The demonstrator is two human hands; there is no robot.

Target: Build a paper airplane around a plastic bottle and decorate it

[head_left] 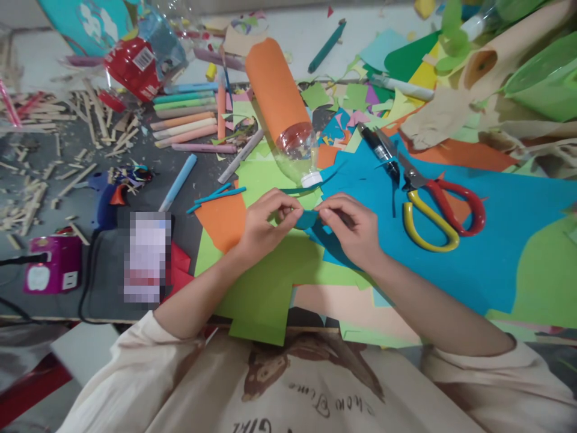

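Between my two hands is a small blue paper piece [307, 219] with a rounded lower edge. My left hand [270, 221] pinches its left end with thumb and forefinger. At its right end, my right hand [350, 225] is closed on it the same way. Just beyond my fingers lies a clear plastic bottle [295, 144] with a white cap, wrapped in orange paper [274, 84]. Green paper [265, 282] and a large blue sheet [473, 264] are spread beneath my hands. Thin rolled blue paper strips [220, 195] rest left of my left hand.
Scissors [444, 210] with red and yellow handles and a black marker [378, 150] lie at right. To the left are a phone [146, 255], a blue glue gun [106, 195], a purple power adapter [54, 264] with cables, and several felt-tip pens [187, 123]. Wood sticks and paper scraps litter the back.
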